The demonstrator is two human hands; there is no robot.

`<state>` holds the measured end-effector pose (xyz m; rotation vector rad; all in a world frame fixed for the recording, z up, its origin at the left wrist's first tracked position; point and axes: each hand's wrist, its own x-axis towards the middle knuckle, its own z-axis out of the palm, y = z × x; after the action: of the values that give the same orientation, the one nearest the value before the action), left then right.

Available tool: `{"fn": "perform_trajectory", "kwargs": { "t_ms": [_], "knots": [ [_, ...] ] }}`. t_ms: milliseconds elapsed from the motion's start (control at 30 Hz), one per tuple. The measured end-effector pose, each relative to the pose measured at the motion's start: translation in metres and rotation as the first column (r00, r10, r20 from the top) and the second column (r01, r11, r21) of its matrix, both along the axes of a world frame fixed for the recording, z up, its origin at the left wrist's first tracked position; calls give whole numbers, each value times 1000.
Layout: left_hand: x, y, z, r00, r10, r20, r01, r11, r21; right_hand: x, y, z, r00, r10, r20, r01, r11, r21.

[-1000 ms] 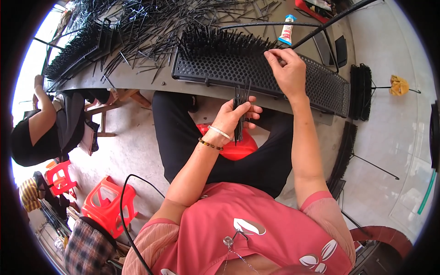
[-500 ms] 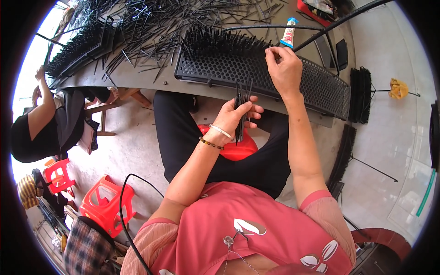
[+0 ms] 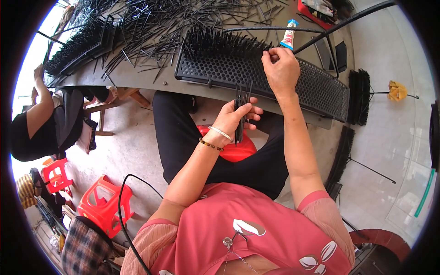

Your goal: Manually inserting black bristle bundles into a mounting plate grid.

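Observation:
My left hand is closed round a bundle of thin black strips, held upright just off the table's near edge. Beyond it, a long black perforated panel lies along that edge. Rows of black bristles stand up from the panel's left and back part, while the holes on its right side show bare. At the right end of the bristle rows my right hand is pinched together over the panel. Whatever lies between those fingertips is too hidden to make out.
Loose black strips are strewn over the table behind. A small blue-and-white packet lies beyond my right hand, near a curved black rod. At far left another person sits by a second bristled panel. Red stools stand lower left.
My right hand has shifted slightly to the left along the panel, fingers still pinched. The left hand with its bundle of strips stays in nearly the same place.

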<state>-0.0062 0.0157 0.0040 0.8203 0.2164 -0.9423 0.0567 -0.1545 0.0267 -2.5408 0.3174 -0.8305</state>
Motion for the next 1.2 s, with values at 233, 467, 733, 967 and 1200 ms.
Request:
{"fn": "perform_trajectory", "kwargs": {
  "t_ms": [233, 467, 733, 967, 1200],
  "knots": [
    [1, 0, 0, 1000, 5, -5, -5, 1000, 5, 6, -15, 7, 999, 16, 52, -33, 938, 344],
    [0, 0, -2, 1000, 10, -4, -10, 1000, -11, 12, -30, 30, 939, 287, -188, -277, 958, 75],
    [0, -1, -2, 1000, -9, -17, 9, 1000, -21, 22, -24, 28, 928, 287, -237, -310, 949, -66],
    [1, 2, 0, 1000, 2, -3, -2, 1000, 1, 20, -22, 32, 892, 411, -187, -434, 894, -106],
    [0, 2, -1, 1000, -1, 6, 1, 1000, -11, 12, -25, 33, 895, 402, -194, -406, 914, 20]
  ]
}}
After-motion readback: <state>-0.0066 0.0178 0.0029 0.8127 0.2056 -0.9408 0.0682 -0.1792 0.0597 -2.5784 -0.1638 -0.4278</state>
